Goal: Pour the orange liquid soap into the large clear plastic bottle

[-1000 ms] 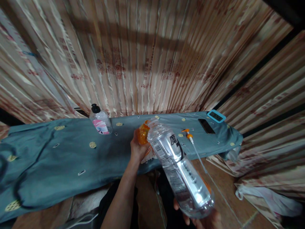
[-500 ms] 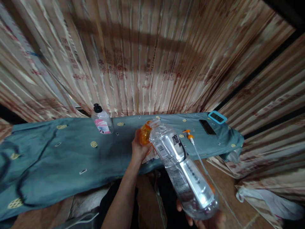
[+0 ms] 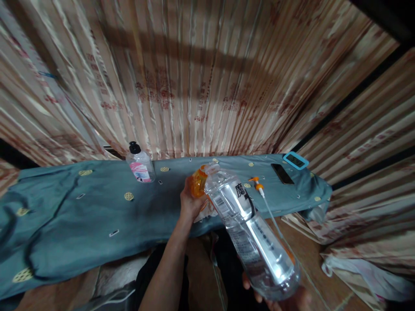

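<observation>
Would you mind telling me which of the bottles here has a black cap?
The small clear bottle with the pink label, standing alone at the table's back edge. The large clear bottle in the right hand is tilted, mouth at the orange container.

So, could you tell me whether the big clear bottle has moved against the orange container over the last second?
No. The big clear bottle keeps its tilt, its mouth at the orange container held by the left hand; the right hand supports its base.
</observation>
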{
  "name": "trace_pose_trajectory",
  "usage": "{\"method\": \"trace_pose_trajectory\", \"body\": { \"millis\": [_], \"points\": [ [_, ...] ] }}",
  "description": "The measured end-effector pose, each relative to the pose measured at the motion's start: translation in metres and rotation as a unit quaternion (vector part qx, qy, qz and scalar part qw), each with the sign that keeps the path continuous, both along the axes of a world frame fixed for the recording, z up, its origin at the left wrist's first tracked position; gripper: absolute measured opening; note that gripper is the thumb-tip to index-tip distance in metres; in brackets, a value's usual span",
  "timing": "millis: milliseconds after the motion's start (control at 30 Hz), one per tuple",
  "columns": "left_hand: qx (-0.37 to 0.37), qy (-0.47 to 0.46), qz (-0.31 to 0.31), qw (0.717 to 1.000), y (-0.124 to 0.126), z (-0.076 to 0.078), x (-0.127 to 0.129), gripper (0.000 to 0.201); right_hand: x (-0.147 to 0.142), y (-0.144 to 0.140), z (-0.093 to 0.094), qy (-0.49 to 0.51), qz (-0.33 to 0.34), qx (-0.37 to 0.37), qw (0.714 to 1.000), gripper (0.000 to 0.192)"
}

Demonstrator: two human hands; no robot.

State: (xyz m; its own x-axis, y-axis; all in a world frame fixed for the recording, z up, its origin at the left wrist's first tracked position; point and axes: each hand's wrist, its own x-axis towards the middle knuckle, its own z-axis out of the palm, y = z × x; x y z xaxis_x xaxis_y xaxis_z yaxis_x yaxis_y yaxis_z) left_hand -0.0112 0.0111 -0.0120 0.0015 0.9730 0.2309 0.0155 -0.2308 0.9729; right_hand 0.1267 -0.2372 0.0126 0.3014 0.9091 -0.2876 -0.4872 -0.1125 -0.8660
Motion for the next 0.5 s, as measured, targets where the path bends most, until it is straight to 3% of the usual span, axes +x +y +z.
{"method": "trace_pose_trajectory", "body": {
  "millis": [100,200,300,500],
  "points": [
    [0.008,-0.007,-0.001,1.000,0.000,-0.001,0.000,0.050,-0.010,0.006,0.018,0.012,0.002,0.010,1.000,0.116],
    [0.008,-0.001,0.002,1.000,0.000,-0.002,0.000,0.050,-0.016,0.011,0.030,0.041,0.011,0.024,0.999,0.093],
    [0.005,0.008,0.012,1.000,0.000,-0.001,0.000,0.050,-0.015,0.012,0.032,0.046,0.047,0.027,0.997,0.079],
    [0.012,0.046,0.006,0.999,-0.001,0.002,-0.001,0.049,-0.006,0.010,0.026,0.023,0.067,0.026,0.997,0.085]
  ]
}}
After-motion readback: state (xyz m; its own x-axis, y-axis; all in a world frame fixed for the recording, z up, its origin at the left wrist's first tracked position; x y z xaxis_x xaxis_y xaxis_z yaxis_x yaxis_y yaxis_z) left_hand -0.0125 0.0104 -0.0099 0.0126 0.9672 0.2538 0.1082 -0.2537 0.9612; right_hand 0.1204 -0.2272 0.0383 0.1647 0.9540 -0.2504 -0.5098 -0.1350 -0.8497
